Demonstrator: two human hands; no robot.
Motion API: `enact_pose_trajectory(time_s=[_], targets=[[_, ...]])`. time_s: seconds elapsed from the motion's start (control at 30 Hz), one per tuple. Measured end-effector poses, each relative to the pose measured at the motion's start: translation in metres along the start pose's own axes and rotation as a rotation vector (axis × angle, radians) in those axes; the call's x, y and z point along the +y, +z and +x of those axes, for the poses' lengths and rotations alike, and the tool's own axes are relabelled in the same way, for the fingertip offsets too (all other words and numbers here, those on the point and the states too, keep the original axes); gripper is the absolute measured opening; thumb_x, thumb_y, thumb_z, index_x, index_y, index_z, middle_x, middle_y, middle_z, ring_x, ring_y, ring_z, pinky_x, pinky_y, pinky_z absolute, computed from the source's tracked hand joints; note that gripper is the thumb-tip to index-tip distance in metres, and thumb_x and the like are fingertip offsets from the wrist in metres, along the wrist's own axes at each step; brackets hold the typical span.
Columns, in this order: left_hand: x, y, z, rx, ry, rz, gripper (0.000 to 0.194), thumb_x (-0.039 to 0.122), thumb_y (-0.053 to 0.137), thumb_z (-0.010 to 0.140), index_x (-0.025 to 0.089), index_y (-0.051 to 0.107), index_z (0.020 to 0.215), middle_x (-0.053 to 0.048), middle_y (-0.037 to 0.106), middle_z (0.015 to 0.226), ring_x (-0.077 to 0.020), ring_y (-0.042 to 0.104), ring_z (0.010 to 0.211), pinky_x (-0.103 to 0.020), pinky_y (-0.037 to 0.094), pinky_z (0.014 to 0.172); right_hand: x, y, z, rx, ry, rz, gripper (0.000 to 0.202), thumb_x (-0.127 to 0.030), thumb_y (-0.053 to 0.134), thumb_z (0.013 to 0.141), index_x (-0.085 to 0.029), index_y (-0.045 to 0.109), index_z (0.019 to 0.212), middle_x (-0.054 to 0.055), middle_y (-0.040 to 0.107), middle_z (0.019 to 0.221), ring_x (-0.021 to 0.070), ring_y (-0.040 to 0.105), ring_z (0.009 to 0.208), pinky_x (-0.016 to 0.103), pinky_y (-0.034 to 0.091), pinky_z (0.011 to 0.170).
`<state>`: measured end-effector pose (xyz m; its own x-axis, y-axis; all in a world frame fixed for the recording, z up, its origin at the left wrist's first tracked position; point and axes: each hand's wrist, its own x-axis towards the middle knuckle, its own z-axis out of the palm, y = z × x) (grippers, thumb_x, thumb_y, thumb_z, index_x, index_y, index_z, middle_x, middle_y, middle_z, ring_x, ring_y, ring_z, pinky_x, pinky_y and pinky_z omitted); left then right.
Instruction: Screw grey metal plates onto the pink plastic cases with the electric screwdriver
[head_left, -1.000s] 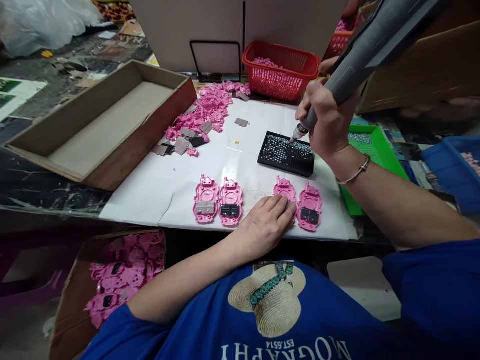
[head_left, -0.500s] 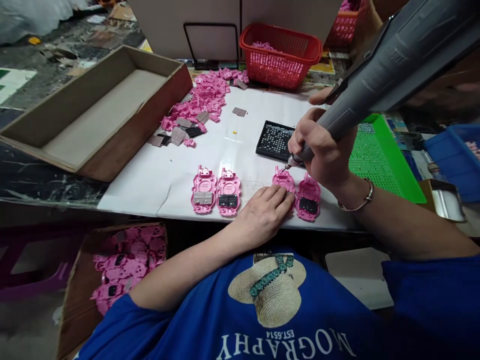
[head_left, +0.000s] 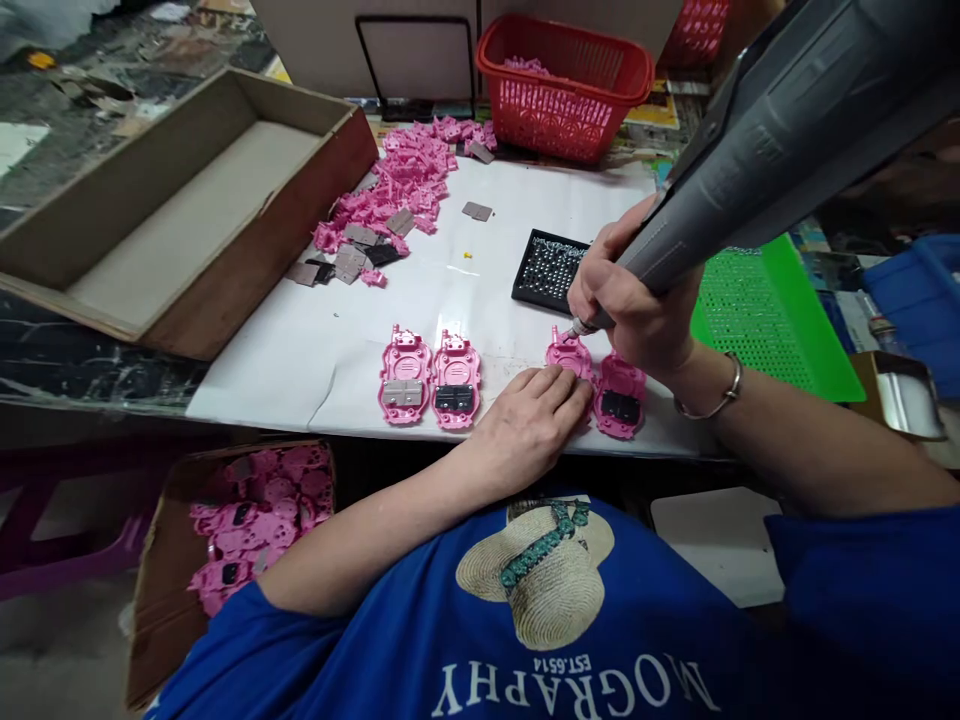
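The right hand [head_left: 634, 290] grips a grey screwdriver [head_left: 739, 195], tip at a pink casing [head_left: 568, 357]; the left hand [head_left: 531, 424] covers its near end; finger grip I cannot tell.

Well to the left of my left fingers [head_left: 553, 388], and farther out from me, lies a long open box [head_left: 274, 215] with a pale bottom. Straight out beyond those fingers stands a red basket [head_left: 555, 115], with a black wire frame [head_left: 412, 19] just left of it; nearer to them, a tiny yellow bit [head_left: 468, 255] lies on the table. To the right of my right fingers [head_left: 596, 285] I see a green tray [head_left: 836, 355] and, past it, a blue bin [head_left: 915, 310]. Lower than my left fingers, off leftward, are a cardboard box [head_left: 154, 600] and a purple stool [head_left: 90, 560].
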<state>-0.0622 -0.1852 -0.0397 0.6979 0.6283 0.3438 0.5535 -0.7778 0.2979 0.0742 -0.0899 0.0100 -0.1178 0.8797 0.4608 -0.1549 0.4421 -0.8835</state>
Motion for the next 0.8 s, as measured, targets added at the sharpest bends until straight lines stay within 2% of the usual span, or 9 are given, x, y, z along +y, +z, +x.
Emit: enact_pose_trajectory(time_s=[0.2, 0.37, 0.43, 0.57, 0.67, 0.8], targets=[[-0.001, 0.004, -0.001, 0.019, 0.009, 0.018, 0.037, 0.016, 0.048, 0.099, 0.005, 0.054, 0.134, -0.018, 0.062, 0.13, -0.0286, 0.057, 0.119, -0.041, 0.05, 0.099, -0.006, -0.008, 0.016, -0.08, -0.001, 0.092, 0.034, -0.031, 0.078, 0.075, -0.028, 0.056, 0.1, -0.011, 0.05, 0.057, 0.0088, 0.043, 0.039, 0.027, 0.035, 0.037], [0.0, 0.005, -0.002, 0.033, -0.004, 0.008, 0.033, 0.019, 0.048, 0.101, 0.007, 0.055, 0.132, -0.016, 0.063, 0.127, -0.0262, 0.057, 0.117, -0.041, 0.05, 0.1, -0.013, -0.014, 0.057, 0.153, -0.164, -0.031, 0.031, -0.036, 0.077, 0.071, -0.033, 0.058, 0.095, -0.008, 0.046, 0.062, 0.01, 0.045, 0.045, 0.03, 0.038, 0.043], [0.001, 0.003, -0.002, 0.033, -0.011, -0.001, 0.033, 0.02, 0.047, 0.102, 0.008, 0.055, 0.131, -0.016, 0.063, 0.127, -0.0259, 0.058, 0.117, -0.041, 0.051, 0.1, -0.003, -0.017, 0.072, 0.211, -0.164, -0.085, 0.031, -0.042, 0.078, 0.069, -0.035, 0.057, 0.092, -0.008, 0.045, 0.062, 0.0107, 0.043, 0.045, 0.031, 0.037, 0.045], [0.0, 0.002, -0.002, 0.061, -0.002, -0.002, 0.032, 0.022, 0.047, 0.103, 0.007, 0.055, 0.13, -0.015, 0.064, 0.126, -0.0265, 0.058, 0.118, -0.041, 0.051, 0.1, 0.027, -0.026, 0.087, 0.252, -0.113, -0.189, 0.048, -0.063, 0.079, 0.064, -0.037, 0.052, 0.095, -0.008, 0.049, 0.061, 0.0127, 0.042, 0.047, 0.033, 0.038, 0.048], [0.0, 0.003, -0.002, 0.063, 0.012, -0.006, 0.034, 0.02, 0.05, 0.101, 0.006, 0.055, 0.131, -0.016, 0.064, 0.126, -0.0279, 0.058, 0.119, -0.041, 0.051, 0.101, 0.043, -0.032, 0.089, 0.21, -0.106, -0.268, 0.052, -0.071, 0.073, 0.067, -0.04, 0.051, 0.102, -0.007, 0.049, 0.059, 0.0151, 0.045, 0.05, 0.035, 0.04, 0.051], [-0.001, 0.003, -0.002, 0.059, 0.016, 0.003, 0.035, 0.018, 0.052, 0.099, 0.005, 0.055, 0.131, -0.017, 0.063, 0.127, -0.0282, 0.058, 0.119, -0.041, 0.051, 0.102, 0.051, -0.036, 0.092, 0.155, -0.134, -0.287, 0.056, -0.074, 0.067, 0.072, -0.043, 0.052, 0.116, -0.007, 0.049, 0.06, 0.0164, 0.046, 0.05, 0.036, 0.039, 0.053]])
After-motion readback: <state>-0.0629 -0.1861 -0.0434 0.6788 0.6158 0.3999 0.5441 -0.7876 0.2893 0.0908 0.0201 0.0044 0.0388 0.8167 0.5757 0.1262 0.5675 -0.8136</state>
